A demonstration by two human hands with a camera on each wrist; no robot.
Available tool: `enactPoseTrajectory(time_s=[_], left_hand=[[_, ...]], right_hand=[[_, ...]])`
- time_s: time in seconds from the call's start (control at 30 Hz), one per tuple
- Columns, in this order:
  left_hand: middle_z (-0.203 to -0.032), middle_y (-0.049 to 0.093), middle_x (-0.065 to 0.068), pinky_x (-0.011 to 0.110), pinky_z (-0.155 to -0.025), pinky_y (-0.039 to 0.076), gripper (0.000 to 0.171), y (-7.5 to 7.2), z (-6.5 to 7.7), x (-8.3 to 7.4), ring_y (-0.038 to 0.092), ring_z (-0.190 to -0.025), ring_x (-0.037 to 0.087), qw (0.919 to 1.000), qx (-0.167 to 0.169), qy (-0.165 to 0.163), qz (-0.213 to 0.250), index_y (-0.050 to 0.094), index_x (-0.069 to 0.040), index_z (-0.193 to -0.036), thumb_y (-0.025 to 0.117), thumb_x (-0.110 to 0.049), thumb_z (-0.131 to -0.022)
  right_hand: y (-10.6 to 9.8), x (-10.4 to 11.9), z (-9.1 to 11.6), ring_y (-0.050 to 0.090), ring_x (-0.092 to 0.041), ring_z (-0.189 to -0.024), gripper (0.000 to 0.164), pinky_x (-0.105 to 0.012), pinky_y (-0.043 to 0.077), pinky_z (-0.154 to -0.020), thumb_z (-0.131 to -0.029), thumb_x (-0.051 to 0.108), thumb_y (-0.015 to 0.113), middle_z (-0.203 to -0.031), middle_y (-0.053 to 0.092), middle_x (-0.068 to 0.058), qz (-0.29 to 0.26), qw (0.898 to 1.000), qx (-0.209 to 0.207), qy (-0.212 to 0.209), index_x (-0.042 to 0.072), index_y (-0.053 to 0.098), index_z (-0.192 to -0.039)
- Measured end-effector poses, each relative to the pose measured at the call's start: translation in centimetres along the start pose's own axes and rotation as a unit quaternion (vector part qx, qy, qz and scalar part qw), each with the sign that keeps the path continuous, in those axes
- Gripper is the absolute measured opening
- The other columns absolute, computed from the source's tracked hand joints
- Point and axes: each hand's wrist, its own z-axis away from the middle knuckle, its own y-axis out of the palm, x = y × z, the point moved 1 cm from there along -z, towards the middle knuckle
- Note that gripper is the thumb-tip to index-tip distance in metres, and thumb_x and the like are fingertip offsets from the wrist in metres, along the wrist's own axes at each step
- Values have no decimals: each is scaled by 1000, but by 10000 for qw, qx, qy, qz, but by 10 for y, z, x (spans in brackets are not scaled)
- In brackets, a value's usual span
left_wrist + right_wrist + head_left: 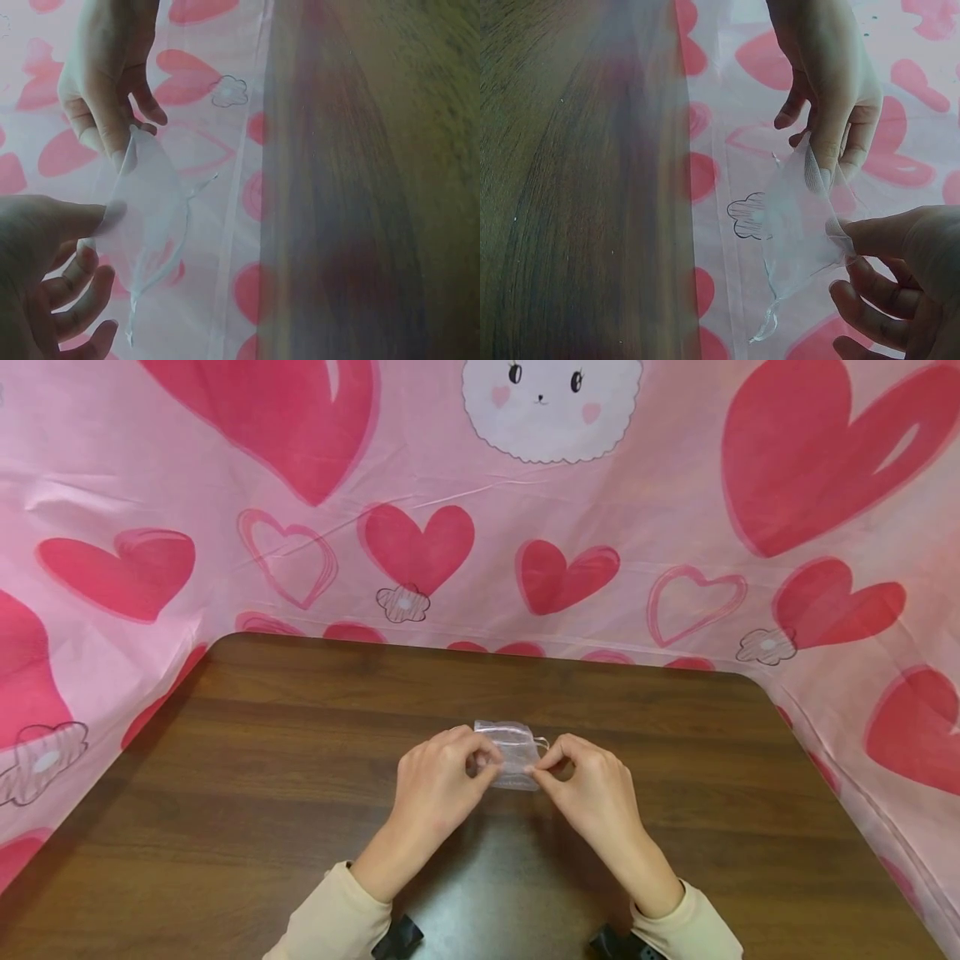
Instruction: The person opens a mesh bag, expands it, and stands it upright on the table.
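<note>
A small sheer white organza drawstring pouch (516, 750) is held up between both hands, above the dark table. My left hand (438, 781) pinches its near left side between thumb and fingers. On the opposite side, my right hand (600, 789) pinches the edge with thumb and index finger. Fingertips show through the thin fabric (154, 199) in the left wrist view. Pale cord (766, 322) hangs from the pouch in the right wrist view. I cannot make out anything inside the pouch.
The brown wood-grain table (247, 760) has rounded far corners. Behind it and along both sides hangs a pink cloth (495, 485) printed with hearts. Black straps (399, 938) sit at the cream sleeves (337, 914).
</note>
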Motion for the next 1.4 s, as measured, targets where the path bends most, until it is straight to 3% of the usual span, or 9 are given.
enactPoseTrajectory(time_s=[0.33, 0.53, 0.7, 0.87, 1.03, 1.2, 1.3, 1.4], left_hand=[[-68, 61, -20, 23, -53, 39, 11, 3, 0, -2, 52, -61, 1, 9991, 387, 123, -114, 78, -31, -90, 82, -36, -81], [-65, 62, -13, 25, -52, 39, 4, 2, 0, -2, 53, -57, 4, 9997, 85, -53, -233, 79, -27, -85, 77, -30, -84], [-68, 66, -13, 27, -54, 42, 2, 1, 0, 0, 57, -59, 6, 9995, -123, -269, -135, 77, -25, -86, 76, -25, -85], [-74, 69, -17, 29, -57, 44, 10, 1, -1, 0, 61, -65, 5, 9988, 99, -464, -98, 74, -27, -95, 76, -24, -86], [-78, 68, -17, 28, -57, 43, 17, 2, -1, 0, 58, -65, 5, 9977, 493, -452, -132, 73, -26, -99, 79, -28, -84], [-78, 64, -17, 24, -52, 38, 31, 4, -1, 0, 48, -59, 2, 9983, 454, -370, -66, 71, -25, -108, 83, -32, -80], [-74, 63, -18, 24, -51, 36, 27, 4, -1, 0, 45, -57, 1, 9988, 346, -333, -52, 72, -26, -107, 82, -33, -82], [-68, 60, -16, 24, -51, 35, 13, 3, -1, 0, 45, -56, 3, 9993, 247, -288, -58, 76, -28, -96, 80, -32, -84]], right_hand=[[1, 0, 0, 61, -9, -66, 20, -28, 47, -58, -74, 7, 87, -78, 67, 11, -172, 9997, 74, -132, 20, 74, -81], [3, -1, 0, 59, -9, -67, 20, -28, 45, -56, -76, 7, 86, -77, 63, 13, -185, 9996, 103, -188, 19, 76, -88], [3, -1, 0, 59, -7, -68, 22, -31, 44, -55, -78, 14, 86, -82, 66, 10, -81, 9998, 173, 10, 17, 76, -97], [2, -3, -1, 57, -9, -63, 17, -31, 42, -53, -79, 15, 85, -76, 66, 7, 49, 9997, 55, 216, 17, 78, -95], [3, -3, -1, 59, -12, -64, 15, -31, 44, -54, -80, 10, 83, -76, 68, 5, 40, 10000, 23, 35, 15, 79, -94], [6, -3, -1, 69, -16, -76, 18, -37, 52, -62, -80, 4, 82, -84, 72, 3, -77, 9994, 164, -286, 13, 79, -95], [6, -3, -1, 71, -17, -82, 19, -38, 54, -65, -79, 4, 82, -89, 74, 2, -98, 9991, 184, -382, 13, 79, -96], [6, -3, -1, 69, -15, -77, 18, -36, 52, -61, -80, 6, 82, -86, 73, 3, -63, 9993, 206, -312, 13, 79, -97]])
